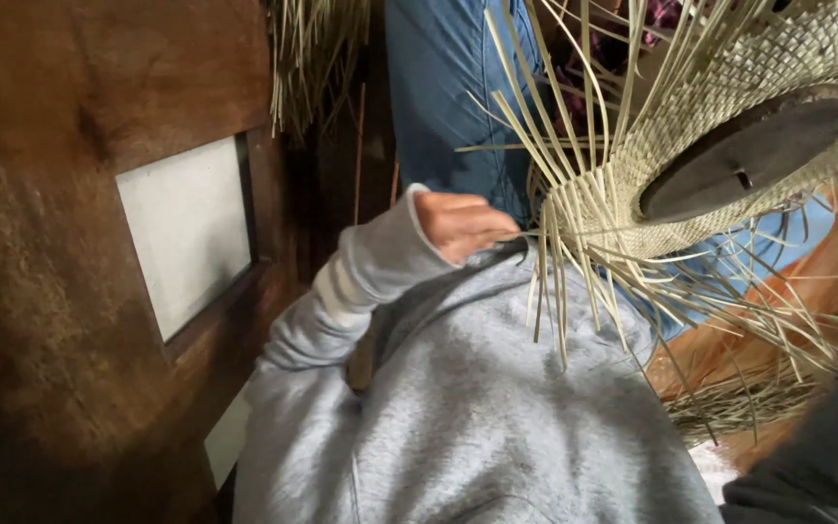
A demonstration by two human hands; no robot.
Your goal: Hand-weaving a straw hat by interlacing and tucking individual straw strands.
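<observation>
The left hand [460, 223] is curled nearly closed, fingertips pinching loose straw strands [560, 281] at the near-left edge of the half-woven hat [671, 165], which sits right of the hand on a dark round form [749, 150]. The right hand is out of view, so its grip cannot be told. A hard pull could snap a dry strand or loosen the weave. One hat, one form, one hand visible; the strands are too many to count. A wooden panel [50, 291] stands left.

Half-woven pale straw hat [729, 126] on dark round block, loose strands splayed.
</observation>
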